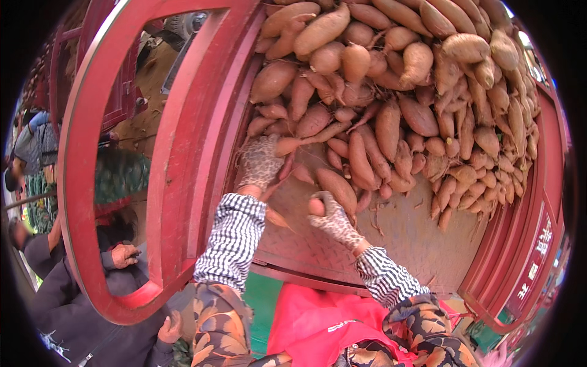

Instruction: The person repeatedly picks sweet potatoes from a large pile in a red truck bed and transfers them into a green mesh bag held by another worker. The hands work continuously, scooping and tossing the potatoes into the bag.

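Observation:
A large heap of reddish sweet potatoes (387, 130) fills the upper part of a red metal truck bed. My left hand (259, 163), in a leopard-print glove, is at the bed's left wall among the sweet potatoes, its fingers against a long tapered one (286, 146); whether it grips that one is unclear. To its right, my right hand (334, 219), gloved alike, is closed around a small round sweet potato (316, 207). A large sweet potato (337, 189) lies just above and beside the right hand. An orange, pointed one (278, 219) rests below the left hand.
The bed's red rail frame (158, 183) rises close on my left, and a ribbed red side wall (518, 247) stands at the right. Beyond the left rail, a person in dark clothing (98, 316) is near, with other people farther off. Bare metal floor (412, 247) shows before me.

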Demonstrator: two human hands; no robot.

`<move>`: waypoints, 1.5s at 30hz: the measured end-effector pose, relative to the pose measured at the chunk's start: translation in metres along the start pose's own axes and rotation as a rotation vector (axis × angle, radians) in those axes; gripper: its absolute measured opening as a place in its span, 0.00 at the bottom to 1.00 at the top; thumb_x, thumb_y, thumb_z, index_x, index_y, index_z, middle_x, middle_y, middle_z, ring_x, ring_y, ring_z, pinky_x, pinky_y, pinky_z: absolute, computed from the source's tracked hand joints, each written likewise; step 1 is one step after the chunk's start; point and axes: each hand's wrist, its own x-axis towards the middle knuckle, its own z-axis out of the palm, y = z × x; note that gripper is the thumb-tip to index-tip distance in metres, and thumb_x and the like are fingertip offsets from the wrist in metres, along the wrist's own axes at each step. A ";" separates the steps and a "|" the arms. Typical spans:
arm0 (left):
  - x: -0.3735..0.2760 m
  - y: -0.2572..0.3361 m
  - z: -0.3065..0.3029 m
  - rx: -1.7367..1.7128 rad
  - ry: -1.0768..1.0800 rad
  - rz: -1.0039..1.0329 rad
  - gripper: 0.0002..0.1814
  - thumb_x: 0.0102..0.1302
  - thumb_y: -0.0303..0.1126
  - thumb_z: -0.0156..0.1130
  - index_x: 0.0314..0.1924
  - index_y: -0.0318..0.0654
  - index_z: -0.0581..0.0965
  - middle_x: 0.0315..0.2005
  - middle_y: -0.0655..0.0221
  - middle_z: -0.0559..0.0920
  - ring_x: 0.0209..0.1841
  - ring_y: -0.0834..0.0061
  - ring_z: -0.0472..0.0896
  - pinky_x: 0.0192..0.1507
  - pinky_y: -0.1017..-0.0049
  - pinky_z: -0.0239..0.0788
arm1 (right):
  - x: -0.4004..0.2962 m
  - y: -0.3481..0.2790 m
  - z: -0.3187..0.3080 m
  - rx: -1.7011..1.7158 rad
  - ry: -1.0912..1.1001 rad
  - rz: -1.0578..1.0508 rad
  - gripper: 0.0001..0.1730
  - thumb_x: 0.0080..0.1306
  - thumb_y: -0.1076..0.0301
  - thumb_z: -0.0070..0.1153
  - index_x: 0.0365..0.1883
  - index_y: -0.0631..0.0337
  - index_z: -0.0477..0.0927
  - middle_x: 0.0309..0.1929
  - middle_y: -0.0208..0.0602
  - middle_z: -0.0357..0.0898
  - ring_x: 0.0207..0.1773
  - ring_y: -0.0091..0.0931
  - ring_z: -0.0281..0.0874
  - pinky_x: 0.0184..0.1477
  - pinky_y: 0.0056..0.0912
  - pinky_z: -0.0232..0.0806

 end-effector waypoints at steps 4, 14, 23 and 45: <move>-0.013 0.001 0.016 -0.054 0.138 0.002 0.23 0.58 0.45 0.66 0.50 0.41 0.78 0.45 0.53 0.83 0.49 0.55 0.81 0.49 0.59 0.73 | 0.006 0.016 -0.015 0.384 0.052 0.216 0.22 0.61 0.60 0.65 0.50 0.59 0.75 0.41 0.31 0.77 0.39 0.21 0.75 0.42 0.25 0.71; -0.245 0.045 0.065 -1.297 0.228 -0.523 0.35 0.51 0.32 0.77 0.58 0.37 0.73 0.50 0.69 0.79 0.53 0.71 0.78 0.59 0.68 0.70 | 0.084 -0.078 -0.013 -0.362 -0.004 -0.402 0.18 0.63 0.63 0.57 0.49 0.60 0.78 0.51 0.47 0.78 0.55 0.41 0.76 0.58 0.40 0.67; -0.309 -0.016 0.109 -2.265 0.296 -0.718 0.39 0.50 0.45 0.75 0.62 0.49 0.69 0.57 0.75 0.73 0.60 0.70 0.70 0.66 0.63 0.61 | 0.151 -0.089 0.047 -1.286 -0.552 -0.453 0.15 0.66 0.65 0.54 0.49 0.56 0.83 0.50 0.40 0.82 0.46 0.34 0.84 0.43 0.39 0.75; -0.299 -0.026 0.124 -2.310 0.207 -0.717 0.44 0.50 0.43 0.74 0.67 0.50 0.66 0.65 0.70 0.69 0.67 0.62 0.66 0.71 0.51 0.54 | 0.193 -0.091 0.052 -1.144 -0.305 -0.615 0.24 0.60 0.58 0.60 0.49 0.67 0.79 0.41 0.50 0.79 0.41 0.45 0.80 0.43 0.45 0.70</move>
